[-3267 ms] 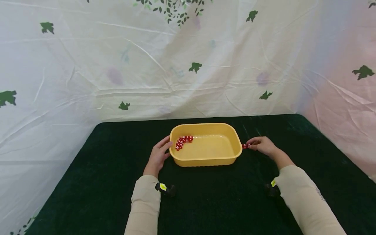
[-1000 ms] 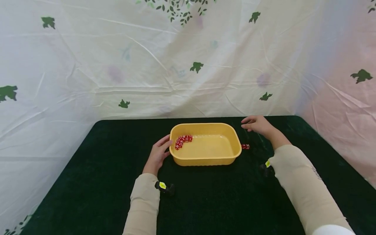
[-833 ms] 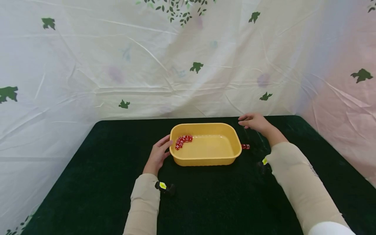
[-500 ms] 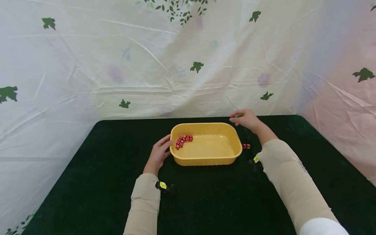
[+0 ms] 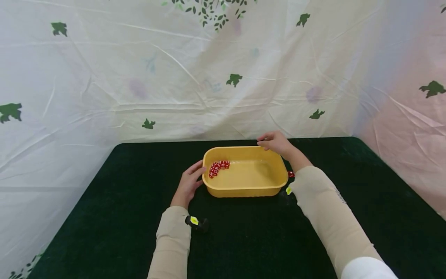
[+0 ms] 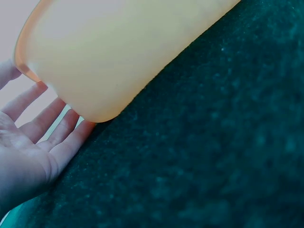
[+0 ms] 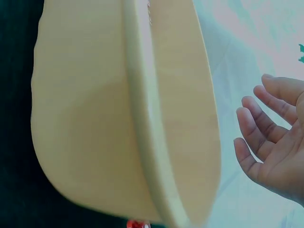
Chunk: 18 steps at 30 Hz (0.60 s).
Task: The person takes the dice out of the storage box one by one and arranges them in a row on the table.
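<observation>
Steadying the tub (image 5: 244,190) with our flat left hand (image 5: 188,182), our empty, loose-fingered right hand (image 5: 277,142) hovers over its far rim; next it should likely reach the dice (image 5: 217,168).

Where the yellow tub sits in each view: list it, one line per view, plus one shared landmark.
Head: yellow tub at centre, on the dark green cloth.
Left wrist: upper left, outer wall against the left hand.
Right wrist: left and centre, rim running top to bottom.
Shared landmark: the cloth under it.
</observation>
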{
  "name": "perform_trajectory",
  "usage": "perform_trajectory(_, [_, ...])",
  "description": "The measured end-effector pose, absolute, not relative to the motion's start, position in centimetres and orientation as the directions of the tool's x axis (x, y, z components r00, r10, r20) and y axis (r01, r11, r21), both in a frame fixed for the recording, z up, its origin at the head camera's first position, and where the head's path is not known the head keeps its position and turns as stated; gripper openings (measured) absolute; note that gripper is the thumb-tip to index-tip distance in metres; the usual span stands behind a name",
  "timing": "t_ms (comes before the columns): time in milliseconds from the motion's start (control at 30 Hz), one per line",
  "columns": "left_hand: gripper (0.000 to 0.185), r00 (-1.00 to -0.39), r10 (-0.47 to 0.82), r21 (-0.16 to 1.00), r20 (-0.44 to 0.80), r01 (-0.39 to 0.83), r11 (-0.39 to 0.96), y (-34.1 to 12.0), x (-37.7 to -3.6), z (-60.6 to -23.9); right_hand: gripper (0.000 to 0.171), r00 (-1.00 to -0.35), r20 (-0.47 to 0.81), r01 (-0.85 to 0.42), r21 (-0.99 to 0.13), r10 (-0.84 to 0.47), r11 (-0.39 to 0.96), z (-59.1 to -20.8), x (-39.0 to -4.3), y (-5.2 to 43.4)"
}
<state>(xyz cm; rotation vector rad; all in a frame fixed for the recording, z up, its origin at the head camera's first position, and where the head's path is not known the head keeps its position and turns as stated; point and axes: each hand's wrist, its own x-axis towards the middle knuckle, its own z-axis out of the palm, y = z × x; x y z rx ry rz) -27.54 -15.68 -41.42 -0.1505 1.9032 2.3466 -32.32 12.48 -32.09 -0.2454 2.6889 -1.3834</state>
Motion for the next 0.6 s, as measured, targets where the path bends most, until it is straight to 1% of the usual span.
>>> perform_trajectory(367, [0.035,-0.989,0.032,0.965,-0.145,-0.148,-0.214,-15.6,-27.6,-41.6,0.026,-0.962,0.037,-0.171,-0.856,-0.272,0.488,-33.2,-32.6,9.6])
perform_trajectory(600, [0.035,-0.989,0.038,0.965,-0.145,-0.15,-0.215,-15.7,-27.7,-41.6,0.027,-0.955,0.001,-0.145,-0.873,-0.297,0.465,-34.1,-32.8,7.8])
